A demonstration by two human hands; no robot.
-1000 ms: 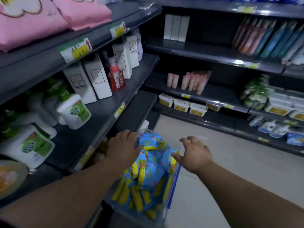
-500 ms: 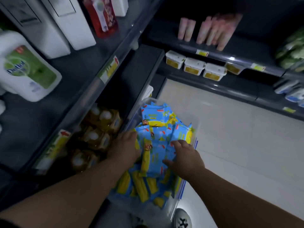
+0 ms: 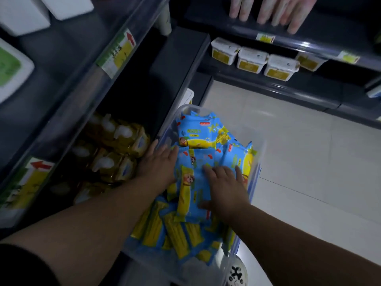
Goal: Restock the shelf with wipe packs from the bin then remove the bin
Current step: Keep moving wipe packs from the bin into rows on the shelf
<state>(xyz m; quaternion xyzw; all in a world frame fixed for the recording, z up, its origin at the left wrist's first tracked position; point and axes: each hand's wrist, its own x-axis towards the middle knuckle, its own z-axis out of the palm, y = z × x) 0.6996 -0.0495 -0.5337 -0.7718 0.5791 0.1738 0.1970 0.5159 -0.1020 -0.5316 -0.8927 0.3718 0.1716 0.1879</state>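
A clear plastic bin (image 3: pixel 256 159) with blue clips stands on the floor by the left shelving, full of blue and yellow wipe packs (image 3: pixel 198 131). Both my hands are inside it. My left hand (image 3: pixel 157 167) lies at the bin's left side, fingers apart, with its fingertips touching the edge of the top packs. My right hand (image 3: pixel 225 189) is spread over one top wipe pack (image 3: pixel 190 195), its thumb curled against the pack's near edge. The low dark shelf (image 3: pixel 175 65) beside the bin is bare at its far end.
Yellow packs with white caps (image 3: pixel 115 153) fill the near part of the low left shelf. White tubs with yellow labels (image 3: pixel 251 60) line the facing shelf. A shelf edge with price labels (image 3: pixel 117 52) overhangs on the left. Pale floor tiles (image 3: pixel 309 151) lie to the right, and a shoe (image 3: pixel 237 272) shows below the bin.
My view has tilted down and drawn closer to the bin. Both hands have dropped from above the bin onto the packs, and the right hand has closed over a top pack.
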